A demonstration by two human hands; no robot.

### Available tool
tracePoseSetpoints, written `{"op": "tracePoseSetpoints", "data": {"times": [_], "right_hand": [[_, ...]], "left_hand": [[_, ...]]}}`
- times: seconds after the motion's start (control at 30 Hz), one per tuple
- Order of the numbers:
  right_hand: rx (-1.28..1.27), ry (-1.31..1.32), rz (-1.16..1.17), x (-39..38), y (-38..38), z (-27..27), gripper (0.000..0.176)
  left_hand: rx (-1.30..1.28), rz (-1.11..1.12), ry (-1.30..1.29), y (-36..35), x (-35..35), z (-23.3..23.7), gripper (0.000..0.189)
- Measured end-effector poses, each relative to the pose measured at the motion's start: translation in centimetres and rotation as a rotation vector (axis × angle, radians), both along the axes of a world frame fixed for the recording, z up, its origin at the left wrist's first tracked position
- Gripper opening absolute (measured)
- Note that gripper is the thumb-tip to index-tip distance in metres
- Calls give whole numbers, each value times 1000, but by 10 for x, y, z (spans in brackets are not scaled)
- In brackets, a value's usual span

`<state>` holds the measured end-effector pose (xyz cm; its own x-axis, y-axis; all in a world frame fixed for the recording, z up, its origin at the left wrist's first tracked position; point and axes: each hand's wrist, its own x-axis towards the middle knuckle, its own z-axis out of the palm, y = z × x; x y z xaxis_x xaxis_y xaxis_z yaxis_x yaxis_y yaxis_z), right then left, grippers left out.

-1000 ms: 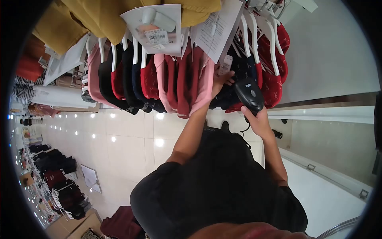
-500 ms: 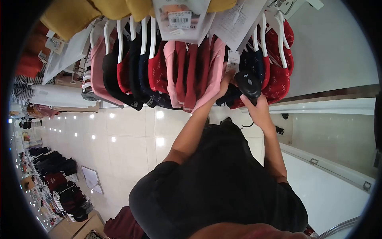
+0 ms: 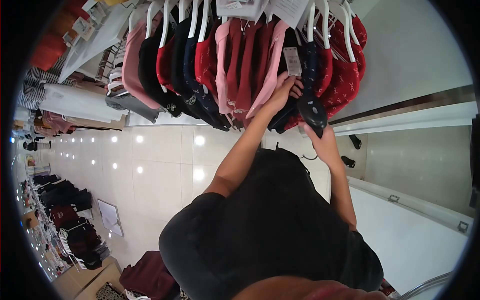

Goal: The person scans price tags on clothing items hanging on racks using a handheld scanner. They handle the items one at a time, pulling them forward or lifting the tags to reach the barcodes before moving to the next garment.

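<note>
My left hand point(image 3: 286, 94) is among the hanging clothes, fingers curled, with the lower end of a white price tag point(image 3: 292, 62) pinched at the fingertips. Wrapped in my right hand point(image 3: 324, 142) is a black barcode scanner point(image 3: 313, 113), its head tilted up toward the tag. A pink garment point(image 3: 272, 75) hangs just left of my left hand. Dark blue patterned clothing point(image 3: 310, 70) and a red patterned garment point(image 3: 342, 82) hang to the right of the tag.
White hangers point(image 3: 203, 20) carry red, black and navy clothes along the rack. Printed sheets point(image 3: 290, 11) hang above. A grey wall panel point(image 3: 400, 55) stands at right. Behind on the left are another clothes rack point(image 3: 75, 225) and a white board point(image 3: 110, 217) on the tiled floor point(image 3: 160, 170).
The view has shifted, so the rack sits higher in the picture. The scanner is now farther from the tag, and the tag's face shows more fully above my left fingers.
</note>
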<state>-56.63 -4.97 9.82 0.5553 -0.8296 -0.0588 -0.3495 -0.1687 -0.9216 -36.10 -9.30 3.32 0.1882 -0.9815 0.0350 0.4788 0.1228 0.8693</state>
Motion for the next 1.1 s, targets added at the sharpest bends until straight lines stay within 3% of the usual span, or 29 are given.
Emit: {"op": "tracePoseSetpoints", "data": {"times": [0.1,0.23,0.37,0.43,0.5,0.57,0.67,0.73,0.83,0.87,0.93,0.97,1.1], "right_hand": [[145,-171,-5,-22,26,-4,25],[257,-52,-74,-61,47,-8,19],[205,0,-113,-110,58,-33,23],[-232,230,-147,-141,56,-48,26],[-216,434,-225,-178,59,-54,32],[-149,426,-239,-211,71,-54,30],[-128,478,-68,-242,88,-42,23],[562,617,57,-237,95,-15,14],[837,278,456,-204,108,10,16],[827,293,475,-190,115,8,16],[985,-347,681,-154,128,-4,26],[975,-322,709,-129,135,-3,26],[1053,-673,770,-13,163,-9,47]], "left_hand": [[-19,23,-44,17,-21,-13,19],[98,-92,-116,60,-56,-37,19],[216,-271,-163,131,-100,-66,17],[272,-293,-203,164,-112,-71,18],[333,-301,-233,196,-120,-72,18],[369,-269,-279,223,-118,-68,19],[388,-199,-275,259,-112,-60,19],[402,-141,-270,275,-104,-63,19],[370,-89,-237,288,-90,-70,17],[346,-70,-209,290,-87,-70,16],[323,-49,-200,294,-74,-65,17],[302,-50,-199,297,-64,-63,18],[234,32,-201,328,-12,-60,17]]}}
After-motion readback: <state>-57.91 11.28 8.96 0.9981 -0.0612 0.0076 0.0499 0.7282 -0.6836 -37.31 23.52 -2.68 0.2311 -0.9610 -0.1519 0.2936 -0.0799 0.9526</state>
